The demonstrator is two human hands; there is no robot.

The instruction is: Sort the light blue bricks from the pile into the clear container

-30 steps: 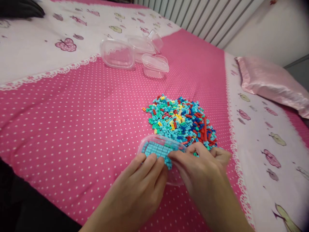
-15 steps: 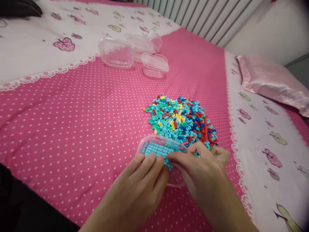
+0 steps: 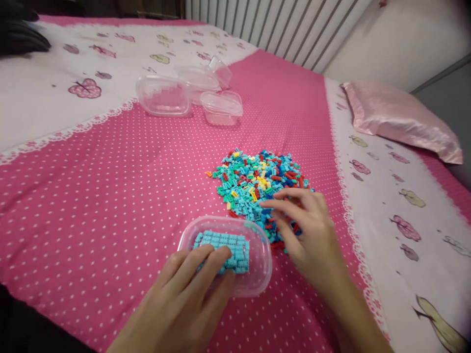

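A clear plastic container sits on the bed with a flat block of light-blue toy bricks packed in rows inside it. My left hand reaches over its near left rim, fingers on the bricks and thumb at their near edge; it covers the lower left part of the block. To the right, my right hand is open, fingers apart, over the near right side of a loose pile of small bricks in light blue, green, red, yellow and dark blue. No brick shows between its fingers.
Several clear plastic containers stand farther back on the pink dotted bedsheet. A shiny pink pillow lies at the right. White slats rise behind the bed, and a black object lies at the far left.
My right hand has left the light-blue bricks in the container, moved up to the loose pile and opened. My left hand stays on the bricks, and the container appears lower and farther left.
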